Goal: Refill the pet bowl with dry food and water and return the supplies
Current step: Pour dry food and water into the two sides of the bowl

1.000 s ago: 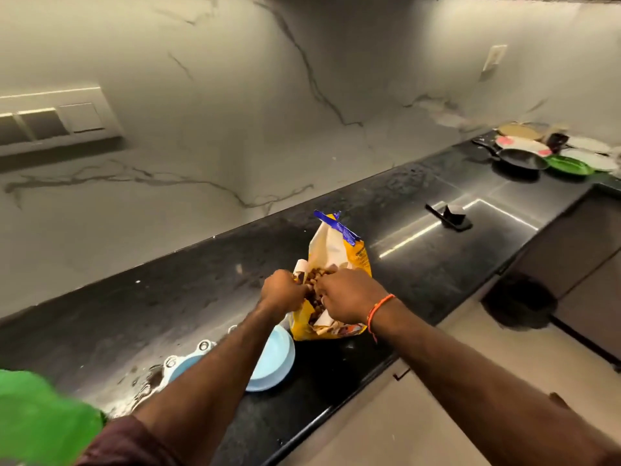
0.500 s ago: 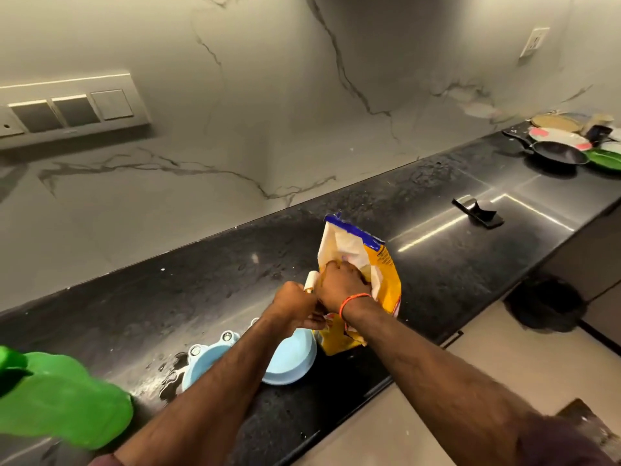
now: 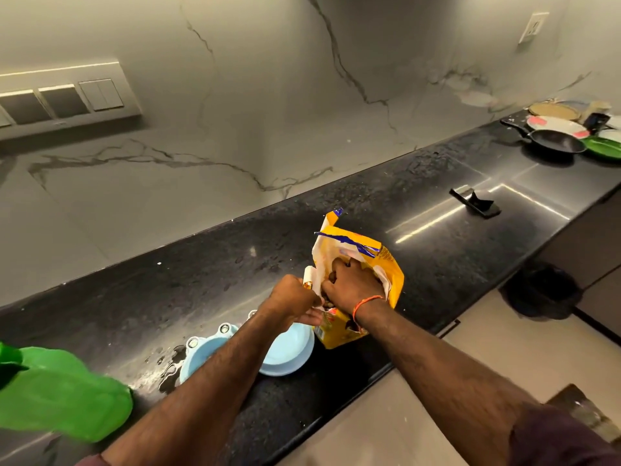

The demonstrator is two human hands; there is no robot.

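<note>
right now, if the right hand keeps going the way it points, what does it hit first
The right hand points down into the open bag, so it would likely meet the kibble first; depth inside is unclear.

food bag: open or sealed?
Open. The bag stands on the counter with its top spread; left hand holds the rim, right hand reaches inside.

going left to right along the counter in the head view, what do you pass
green object → blue pet bowl → yellow food bag → small black holder → black frying pan → green plate
</note>
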